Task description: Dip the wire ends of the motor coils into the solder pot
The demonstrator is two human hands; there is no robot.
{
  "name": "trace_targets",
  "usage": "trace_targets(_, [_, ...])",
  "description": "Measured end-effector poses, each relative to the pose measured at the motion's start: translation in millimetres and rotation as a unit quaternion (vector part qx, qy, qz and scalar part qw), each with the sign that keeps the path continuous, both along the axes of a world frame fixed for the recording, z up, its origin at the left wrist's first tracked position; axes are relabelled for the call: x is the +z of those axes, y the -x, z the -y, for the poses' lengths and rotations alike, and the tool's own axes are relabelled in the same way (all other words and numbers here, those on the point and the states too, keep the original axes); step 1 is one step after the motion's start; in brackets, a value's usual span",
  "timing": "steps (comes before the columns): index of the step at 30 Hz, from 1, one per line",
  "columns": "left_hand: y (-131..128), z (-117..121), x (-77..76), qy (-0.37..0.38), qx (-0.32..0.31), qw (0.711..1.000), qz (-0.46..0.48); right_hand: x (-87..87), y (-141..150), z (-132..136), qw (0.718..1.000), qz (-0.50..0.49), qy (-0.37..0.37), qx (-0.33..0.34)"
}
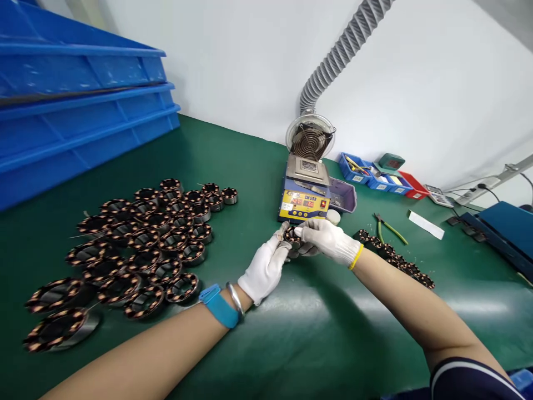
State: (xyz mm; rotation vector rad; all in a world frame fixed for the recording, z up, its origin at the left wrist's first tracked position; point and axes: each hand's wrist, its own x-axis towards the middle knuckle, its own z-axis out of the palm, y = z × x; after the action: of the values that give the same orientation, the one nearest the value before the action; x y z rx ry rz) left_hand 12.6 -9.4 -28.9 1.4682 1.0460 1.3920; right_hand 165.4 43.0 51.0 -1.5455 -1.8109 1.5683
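Observation:
Both my hands wear white gloves and meet at one motor stator (292, 236), a dark ring with copper windings. My left hand (266, 266) grips its left side, fingers closed. From the right, my right hand (328, 240) pinches the stator's edge, some fingers hidden behind it. Just beyond the hands stands a blue and yellow solder pot (305, 203) with a lit red display. Many similar stators (144, 239) lie grouped on the green table to the left. A row of more stators (397, 258) lies to the right of my right forearm.
Blue crates (87, 122) are stacked at the left. A fume fan (310, 141) on a grey hose (345, 50) rises behind the pot. A purple tray (343, 194), green-handled cutters (389, 229), a white strip (426, 224), small blue bins (353, 169) and a red bin (413, 186) stand rightward.

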Motion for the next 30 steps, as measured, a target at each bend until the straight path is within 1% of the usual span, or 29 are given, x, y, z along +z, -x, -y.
trace_targets(2, [-2,1,0.3,0.041,-0.027,0.999,0.015,2.8,-1,-9,1.000,0.006,0.011,-0.018])
trace_targets(3, [-3,1,0.1,0.071,-0.035,0.997,0.026,6.4,-1,-15,0.999,0.001,0.001,-0.032])
trace_targets(4, [-5,1,-0.5,0.099,-0.041,0.994,0.037,11.6,-2,-23,0.998,-0.004,-0.026,-0.053])
trace_targets(6, [-7,1,-2.0,0.132,-0.048,0.989,0.044,25.7,-4,-45,0.986,0.001,-0.129,-0.104])
trace_targets(7, [-8,1,-2.7,0.134,-0.049,0.989,0.037,33.7,-6,-60,0.973,0.015,-0.194,-0.124])
trace_targets(9, [-9,0,-3.4,0.134,-0.048,0.990,0.016,48.4,-11,-92,0.936,0.061,-0.312,-0.152])
trace_targets(10, [-10,0,-3.1,0.135,-0.046,0.990,0.006,53.9,-13,-108,0.918,0.090,-0.351,-0.160])
trace_targets(12, [-10,0,-1.4,0.144,-0.040,0.989,-0.010,60.0,-15,-137,0.891,0.149,-0.394,-0.170])
trace_targets(15, [-10,1,2.9,0.149,-0.040,0.987,-0.031,56.5,-14,-167,0.868,0.203,-0.417,-0.175])
trace_targets(18, [-9,1,6.3,0.150,-0.041,0.987,-0.046,45.9,-10,-181,0.860,0.209,-0.431,-0.178])
trace_targets(22, [-9,2,6.9,0.153,-0.040,0.986,-0.054,37.1,-6,-186,0.856,0.233,-0.430,-0.168])
trace_targets(25, [-10,1,5.5,0.149,-0.042,0.987,-0.053,36.2,-6,-186,0.855,0.251,-0.426,-0.157])
trace_targets(30, [-10,1,5.3,0.151,-0.040,0.986,-0.059,37.1,-5,-188,0.855,0.249,-0.427,-0.160])
